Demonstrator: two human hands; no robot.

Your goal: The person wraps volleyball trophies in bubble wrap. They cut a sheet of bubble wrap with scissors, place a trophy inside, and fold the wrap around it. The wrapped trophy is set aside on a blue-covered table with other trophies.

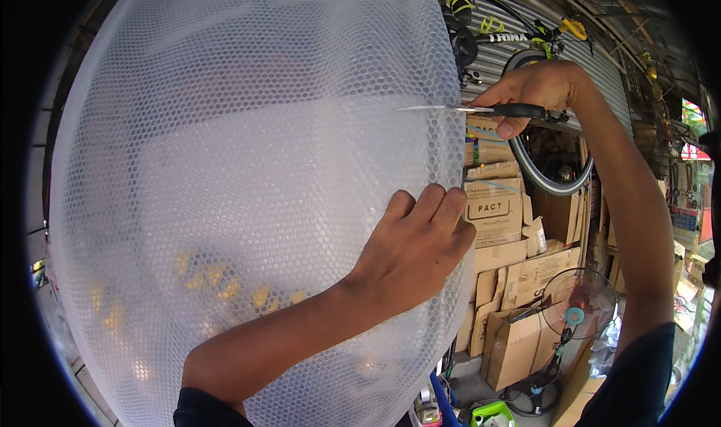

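Note:
A large sheet of bubble wrap (263, 187) hangs in front of me and fills the left and middle of the view. My left hand (417, 250) grips its right edge, fingers curled around the plastic. Higher up, my right hand (537, 93) holds scissors (518, 111) with black handles. Their blades point left and lie at the sheet's right edge, with the tip over the plastic. Blurred yellow shapes (225, 280) show through the lower part of the wrap; what they are I cannot tell.
A bicycle (518, 36) with yellow-green parts stands by a shutter at the upper right. Below it are stacked flattened cardboard boxes (492, 232). A standing fan (577, 314) is at the lower right, and a bright green container (492, 413) sits near the bottom edge.

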